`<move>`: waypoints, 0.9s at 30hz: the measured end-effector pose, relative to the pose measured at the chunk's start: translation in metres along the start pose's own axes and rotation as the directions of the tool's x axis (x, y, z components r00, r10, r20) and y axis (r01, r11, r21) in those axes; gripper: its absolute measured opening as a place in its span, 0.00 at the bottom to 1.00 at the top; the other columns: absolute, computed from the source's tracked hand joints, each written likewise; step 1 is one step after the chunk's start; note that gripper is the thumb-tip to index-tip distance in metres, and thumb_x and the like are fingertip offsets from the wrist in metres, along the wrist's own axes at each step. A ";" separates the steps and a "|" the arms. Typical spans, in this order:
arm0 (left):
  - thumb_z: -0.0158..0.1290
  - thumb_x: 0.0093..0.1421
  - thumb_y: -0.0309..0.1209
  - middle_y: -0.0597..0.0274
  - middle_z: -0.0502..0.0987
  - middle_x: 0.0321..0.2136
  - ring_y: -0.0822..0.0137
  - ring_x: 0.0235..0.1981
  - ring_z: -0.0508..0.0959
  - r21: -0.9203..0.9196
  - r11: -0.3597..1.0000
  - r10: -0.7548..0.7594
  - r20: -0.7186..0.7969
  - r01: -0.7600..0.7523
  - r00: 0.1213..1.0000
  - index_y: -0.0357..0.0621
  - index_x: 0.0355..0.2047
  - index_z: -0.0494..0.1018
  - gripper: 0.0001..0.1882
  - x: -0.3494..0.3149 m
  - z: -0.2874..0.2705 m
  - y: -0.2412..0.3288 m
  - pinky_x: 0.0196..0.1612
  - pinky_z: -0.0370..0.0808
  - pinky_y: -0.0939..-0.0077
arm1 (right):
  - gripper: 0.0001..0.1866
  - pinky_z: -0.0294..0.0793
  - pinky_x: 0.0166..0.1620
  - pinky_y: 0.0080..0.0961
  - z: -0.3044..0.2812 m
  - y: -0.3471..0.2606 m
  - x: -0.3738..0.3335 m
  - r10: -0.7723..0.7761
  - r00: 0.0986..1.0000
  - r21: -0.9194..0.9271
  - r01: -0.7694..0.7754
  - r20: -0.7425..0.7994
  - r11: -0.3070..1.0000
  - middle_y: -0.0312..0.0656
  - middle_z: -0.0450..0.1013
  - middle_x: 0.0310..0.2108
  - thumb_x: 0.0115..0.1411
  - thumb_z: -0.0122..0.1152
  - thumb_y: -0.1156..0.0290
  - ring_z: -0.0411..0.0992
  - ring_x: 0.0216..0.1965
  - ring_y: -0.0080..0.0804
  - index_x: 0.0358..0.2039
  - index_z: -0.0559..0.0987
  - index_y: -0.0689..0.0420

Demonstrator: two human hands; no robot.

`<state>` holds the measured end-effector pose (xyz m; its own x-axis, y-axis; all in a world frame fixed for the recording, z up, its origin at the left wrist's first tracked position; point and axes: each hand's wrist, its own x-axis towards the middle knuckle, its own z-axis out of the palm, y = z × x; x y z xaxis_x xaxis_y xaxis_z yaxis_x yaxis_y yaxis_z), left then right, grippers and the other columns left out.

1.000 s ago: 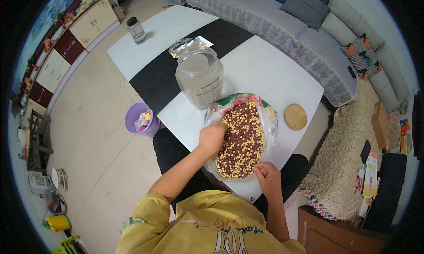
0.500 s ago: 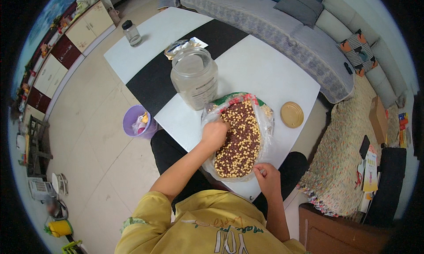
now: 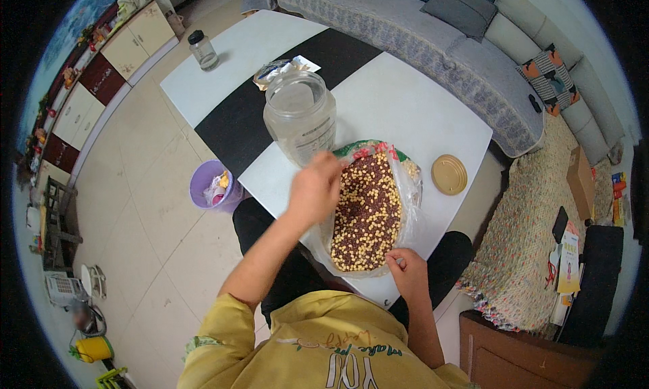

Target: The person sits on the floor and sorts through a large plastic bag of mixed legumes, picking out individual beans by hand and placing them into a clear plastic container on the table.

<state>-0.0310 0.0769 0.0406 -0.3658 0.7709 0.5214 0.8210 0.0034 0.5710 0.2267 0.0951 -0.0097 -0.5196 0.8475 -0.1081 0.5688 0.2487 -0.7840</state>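
A clear plastic bag (image 3: 410, 210) with green and red print lies wide open on the near part of the table. Inside it is a mix of dark reddish-brown and yellow grains (image 3: 367, 216). My right hand (image 3: 408, 272) pinches the bag's rim at its near right corner. Above the bag's left edge hovers my left hand (image 3: 316, 189), fingers curled together and slightly blurred; what they hold, if anything, is hidden. Just beyond that hand stands a large clear jar (image 3: 297, 125), lidless and upright. A gold-coloured round lid (image 3: 449, 175) lies right of the bag.
A small dark-capped jar (image 3: 203, 51) stands at the table's far left, and a silvery packet (image 3: 287, 71) lies behind the large jar. On the floor at left is a purple bin (image 3: 203, 186). A grey sofa (image 3: 405, 34) runs along the far side.
My left hand has lifted off the grains and moved up and left toward the large jar. My right hand stays on the bag's rim.
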 end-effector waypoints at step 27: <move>0.53 0.55 0.28 0.54 0.74 0.27 0.52 0.27 0.76 -0.169 0.973 -0.071 0.431 0.158 0.900 0.42 0.35 0.76 0.08 -0.118 0.024 0.021 0.30 0.73 0.64 | 0.07 0.72 0.38 0.34 0.034 -0.017 0.167 -0.377 0.907 -0.226 0.334 -0.188 0.915 0.47 0.74 0.31 0.52 0.58 0.74 0.73 0.33 0.44 0.33 0.79 0.57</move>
<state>0.0402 0.0016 -0.0243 -0.1985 0.9678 0.1550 0.6670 0.0176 0.7449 0.1084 0.2167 -0.0352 -0.5658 0.7631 0.3124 0.4912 0.6162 -0.6156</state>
